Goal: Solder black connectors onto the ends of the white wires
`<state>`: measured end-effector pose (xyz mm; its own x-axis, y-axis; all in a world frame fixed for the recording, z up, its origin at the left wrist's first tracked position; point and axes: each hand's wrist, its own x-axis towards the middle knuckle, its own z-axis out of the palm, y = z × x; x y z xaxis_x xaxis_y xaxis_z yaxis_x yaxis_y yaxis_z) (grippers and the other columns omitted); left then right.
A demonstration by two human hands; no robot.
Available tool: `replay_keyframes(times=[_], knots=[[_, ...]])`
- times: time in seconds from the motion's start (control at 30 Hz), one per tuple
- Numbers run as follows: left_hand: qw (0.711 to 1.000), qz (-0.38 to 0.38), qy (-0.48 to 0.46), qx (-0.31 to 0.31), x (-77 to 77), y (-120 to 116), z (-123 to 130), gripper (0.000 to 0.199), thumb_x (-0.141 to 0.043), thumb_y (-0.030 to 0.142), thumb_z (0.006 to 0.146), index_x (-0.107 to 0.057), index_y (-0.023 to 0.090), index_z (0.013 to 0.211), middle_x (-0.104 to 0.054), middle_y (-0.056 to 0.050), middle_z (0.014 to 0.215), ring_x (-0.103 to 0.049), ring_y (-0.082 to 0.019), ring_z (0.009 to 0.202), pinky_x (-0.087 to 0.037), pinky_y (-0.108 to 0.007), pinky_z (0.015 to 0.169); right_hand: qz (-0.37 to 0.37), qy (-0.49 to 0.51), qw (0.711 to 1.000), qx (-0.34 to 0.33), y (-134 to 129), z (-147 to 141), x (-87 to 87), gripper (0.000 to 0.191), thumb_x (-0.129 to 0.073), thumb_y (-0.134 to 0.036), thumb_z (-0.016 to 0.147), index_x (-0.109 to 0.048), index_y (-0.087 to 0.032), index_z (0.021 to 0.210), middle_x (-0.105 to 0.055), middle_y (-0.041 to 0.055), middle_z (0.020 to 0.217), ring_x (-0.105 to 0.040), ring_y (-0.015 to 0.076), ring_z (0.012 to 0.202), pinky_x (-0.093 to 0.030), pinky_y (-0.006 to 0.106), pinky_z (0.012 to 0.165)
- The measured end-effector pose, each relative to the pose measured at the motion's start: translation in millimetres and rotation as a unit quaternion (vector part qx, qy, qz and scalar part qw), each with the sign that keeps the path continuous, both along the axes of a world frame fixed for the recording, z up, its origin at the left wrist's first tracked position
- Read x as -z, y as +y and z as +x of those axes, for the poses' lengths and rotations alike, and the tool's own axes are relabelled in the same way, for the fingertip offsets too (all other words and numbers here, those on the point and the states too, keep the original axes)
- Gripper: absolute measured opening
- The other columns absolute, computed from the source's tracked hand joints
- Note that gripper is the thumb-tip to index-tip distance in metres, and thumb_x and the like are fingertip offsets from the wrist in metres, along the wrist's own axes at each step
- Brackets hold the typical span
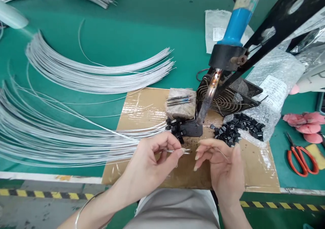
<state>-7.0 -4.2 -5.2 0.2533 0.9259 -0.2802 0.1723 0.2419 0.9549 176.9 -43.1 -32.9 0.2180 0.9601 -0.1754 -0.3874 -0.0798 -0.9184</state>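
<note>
My left hand (154,158) is closed in a pinch on thin white wires (170,150), whose tips stick out past the fingertips toward the right. The wires trail back to the left. To the right, my right hand (225,164) has its fingers curved and the thumb apart. A thin strand (222,153) crosses its palm; whether the fingers grip it, I cannot tell. Just above the hands, small black connectors (176,129) sit on the ends of other white wires. A blue-handled soldering iron (208,97) points down, fixed in a black stand, its tip over a dark plate (193,128).
Loose black connectors (236,129) lie piled by a bubble-wrap bag (271,83). Behind the iron is a fan (218,97). Red-handled scissors (302,159) are at the right. White wire bundles (101,78) cover the left. Brown cardboard (142,110) lies under the work.
</note>
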Motion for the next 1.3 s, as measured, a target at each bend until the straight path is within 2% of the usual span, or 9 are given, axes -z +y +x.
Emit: replay_keyframes(times=[0.2,0.37,0.6,1.03,1.17,1.3], knots=[[1.000,0.011,0.009,-0.020,-5.0,0.8,3.4,0.014,-0.070,0.024,0.092,-0.071,0.019,0.079,-0.065,0.002,0.064,-0.053,-0.010,0.056,-0.041,-0.017,0.051,-0.015,-0.041,0.998,-0.045,-6.0,-11.5,1.5,0.023,-0.069,-0.039,0.106,-0.089,-0.029,0.100,-0.078,0.0019,0.081,-0.072,0.0106,0.064,-0.063,0.016,0.053],[0.999,0.035,0.000,-0.006,-4.5,-0.8,3.4,0.015,-0.069,0.024,0.096,-0.070,0.020,0.082,-0.069,0.002,0.068,-0.060,-0.011,0.061,-0.046,-0.018,0.055,-0.021,0.016,0.997,-0.071,-4.8,-17.8,-0.8,0.012,-0.078,-0.034,0.099,-0.090,-0.031,0.100,-0.079,0.0009,0.081,-0.071,0.0092,0.061,-0.063,0.014,0.050],[0.998,0.064,0.019,0.014,-0.7,-7.6,-0.8,0.017,-0.064,0.025,0.103,-0.067,0.022,0.086,-0.063,0.004,0.069,-0.056,-0.011,0.059,-0.042,-0.022,0.055,-0.056,0.098,0.988,-0.101,-5.2,-17.2,3.3,0.009,-0.082,-0.035,0.097,-0.089,-0.030,0.100,-0.079,-0.0015,0.076,-0.070,0.0064,0.059,-0.061,0.010,0.051],[0.993,0.083,0.085,0.026,-4.2,-10.3,1.9,0.019,-0.060,0.028,0.104,-0.064,0.023,0.086,-0.065,0.003,0.069,-0.059,-0.013,0.060,-0.041,-0.025,0.052,-0.087,0.140,0.981,-0.107,-4.4,-14.7,1.3,0.008,-0.086,-0.035,0.093,-0.088,-0.027,0.091,-0.079,-0.0023,0.074,-0.069,0.0057,0.056,-0.058,0.009,0.049],[0.987,0.111,0.109,0.034,-9.9,-7.1,2.9,0.019,-0.060,0.024,0.101,-0.065,0.022,0.083,-0.064,0.004,0.066,-0.057,-0.012,0.057,-0.043,-0.023,0.051,-0.120,0.160,0.973,-0.119,-0.9,-12.1,-2.4,0.012,-0.090,-0.037,0.089,-0.088,-0.025,0.086,-0.078,-0.0017,0.070,-0.068,0.0062,0.053,-0.057,0.010,0.046],[0.987,0.115,0.108,0.035,-10.3,-7.5,3.3,0.018,-0.060,0.021,0.101,-0.065,0.022,0.084,-0.065,0.004,0.066,-0.057,-0.011,0.057,-0.046,-0.023,0.055,-0.156,0.152,0.971,-0.097,0.6,-13.1,-11.4,0.020,-0.095,-0.041,0.081,-0.087,-0.022,0.081,-0.075,-0.0009,0.067,-0.065,0.0072,0.051,-0.056,0.012,0.044]])
